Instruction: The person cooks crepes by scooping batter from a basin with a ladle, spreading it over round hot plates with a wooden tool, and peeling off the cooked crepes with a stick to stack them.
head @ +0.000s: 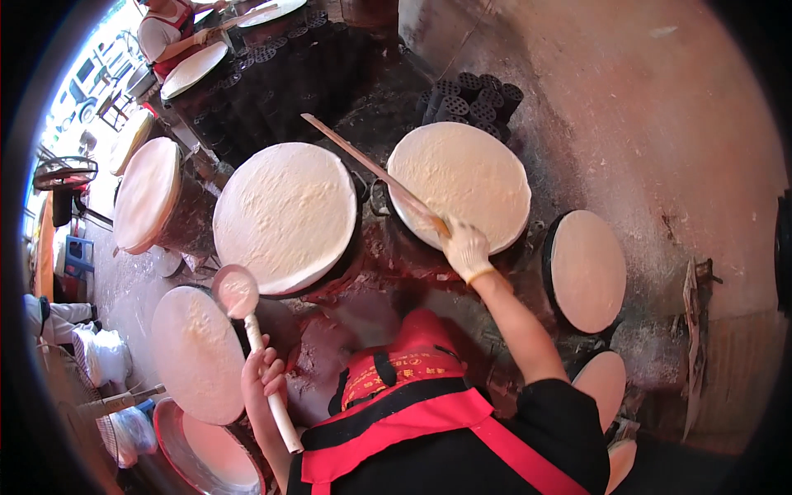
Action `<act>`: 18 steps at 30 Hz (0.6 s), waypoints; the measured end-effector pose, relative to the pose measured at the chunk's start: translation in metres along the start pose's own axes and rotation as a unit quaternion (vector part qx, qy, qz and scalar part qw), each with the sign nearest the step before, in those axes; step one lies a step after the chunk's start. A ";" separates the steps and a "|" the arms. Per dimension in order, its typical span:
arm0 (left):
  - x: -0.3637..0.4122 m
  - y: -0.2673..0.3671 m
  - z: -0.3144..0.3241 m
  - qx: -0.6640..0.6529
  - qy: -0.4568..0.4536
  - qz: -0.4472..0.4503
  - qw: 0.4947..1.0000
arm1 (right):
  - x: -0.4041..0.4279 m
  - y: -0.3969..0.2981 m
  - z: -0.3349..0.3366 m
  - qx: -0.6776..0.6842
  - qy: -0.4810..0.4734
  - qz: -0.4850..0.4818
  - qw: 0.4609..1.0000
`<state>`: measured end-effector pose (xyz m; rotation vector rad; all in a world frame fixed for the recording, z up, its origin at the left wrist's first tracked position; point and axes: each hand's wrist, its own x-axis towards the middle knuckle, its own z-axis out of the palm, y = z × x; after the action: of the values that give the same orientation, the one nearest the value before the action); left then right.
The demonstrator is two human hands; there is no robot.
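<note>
My right hand [468, 250], in a white knit glove, is closed on the handle end of a long flat wooden scraper [377, 170]. The scraper lies slantwise over the left edge of a round griddle covered with pale batter [461, 179]. My bare left hand [265, 371] grips the white handle of a ladle [235, 291]. Its round bowl holds pale batter and is beside the lower left rim of a second batter-covered griddle [284, 216]. A third coated griddle [198, 356] stands left of the ladle.
More coated round griddles stand at left [146, 195] and right [589, 271]. A red-rimmed basin of batter [170, 442] is at lower left. Perforated coal briquettes [470, 99] are stacked behind the griddles, by a wall. A co-worker [170, 37] works at far upper left. Fans stand at left.
</note>
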<state>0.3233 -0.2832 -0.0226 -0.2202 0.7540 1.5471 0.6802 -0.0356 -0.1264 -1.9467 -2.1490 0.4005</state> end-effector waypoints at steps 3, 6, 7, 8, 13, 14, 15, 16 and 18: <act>0.003 -0.027 0.022 -0.077 -0.012 0.021 0.997 | 0.087 0.074 -0.003 0.038 0.084 0.010 0.996; 0.005 -0.052 0.041 -0.124 -0.002 0.073 0.990 | 0.158 0.154 -0.033 -0.067 0.133 0.093 0.984; 0.005 -0.059 0.046 -0.150 -0.027 0.077 0.985 | 0.176 0.178 -0.039 -0.110 0.171 0.093 0.975; 0.007 -0.065 0.050 -0.152 -0.022 0.090 0.984 | 0.188 0.201 -0.042 -0.112 0.161 0.108 0.975; 0.029 -0.082 0.071 -0.156 0.012 0.103 0.982 | 0.219 0.250 -0.036 -0.077 0.108 0.204 0.970; 0.032 -0.084 0.074 -0.156 0.014 0.105 0.982 | 0.220 0.250 -0.031 -0.076 0.118 0.198 0.970; 0.032 -0.086 0.079 -0.162 0.013 0.101 0.982 | 0.219 0.245 -0.031 -0.073 0.115 0.192 0.972; 0.034 -0.087 0.085 -0.167 0.012 0.094 0.981 | 0.215 0.239 -0.035 -0.046 0.149 0.189 0.970; 0.037 -0.084 0.098 -0.175 0.029 0.086 0.980 | 0.211 0.250 -0.029 -0.006 0.205 0.158 0.966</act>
<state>0.4265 -0.2014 0.0044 -0.4723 0.5504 1.8407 0.9025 0.1982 -0.1888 -2.1551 -1.5971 0.0217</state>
